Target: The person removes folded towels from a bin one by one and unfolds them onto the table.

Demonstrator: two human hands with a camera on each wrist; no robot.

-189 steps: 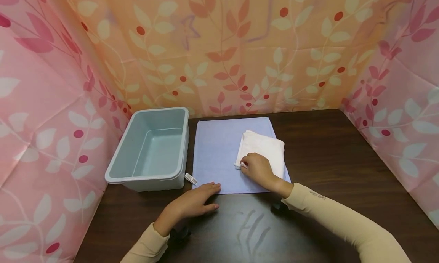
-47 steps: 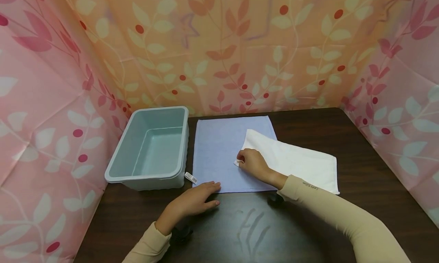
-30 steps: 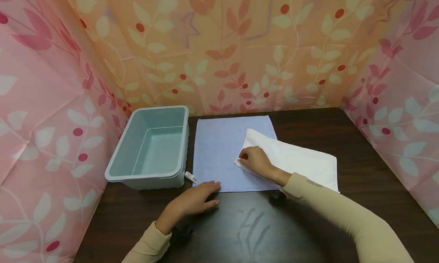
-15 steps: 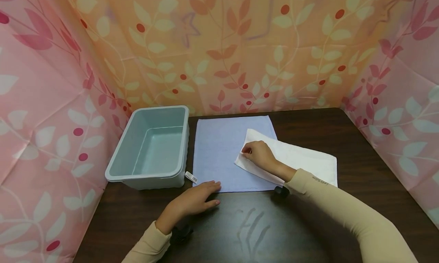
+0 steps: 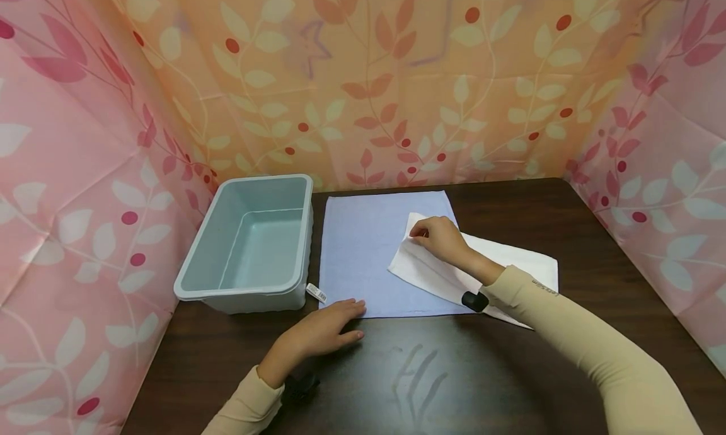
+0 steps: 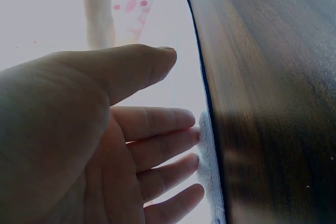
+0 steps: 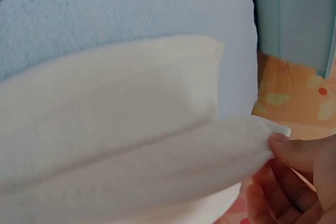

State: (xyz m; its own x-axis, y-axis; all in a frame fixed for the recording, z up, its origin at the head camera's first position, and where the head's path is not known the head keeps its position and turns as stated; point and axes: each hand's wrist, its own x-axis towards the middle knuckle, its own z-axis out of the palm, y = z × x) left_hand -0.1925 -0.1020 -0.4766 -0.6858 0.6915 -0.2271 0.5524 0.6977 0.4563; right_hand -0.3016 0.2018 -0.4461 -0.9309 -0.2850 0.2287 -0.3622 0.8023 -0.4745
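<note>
White towel (image 5: 499, 265) lies half-unfolded across the blue cloth's (image 5: 363, 252) 3 o'clock edge and the counter (image 5: 510, 372). Right hand (image 5: 439, 238) pinches its far corner; left hand (image 5: 323, 334) rests flat, fingers relaxed, at the cloth's 6 o'clock edge. Unfolding seems underway; next likely calls for lifting that layer open.

Left hand (image 5: 323, 334) lies flat, fingers straight; right hand (image 5: 439, 238) reaches forward, fingertips (image 7: 286, 148) pinched together.
</note>
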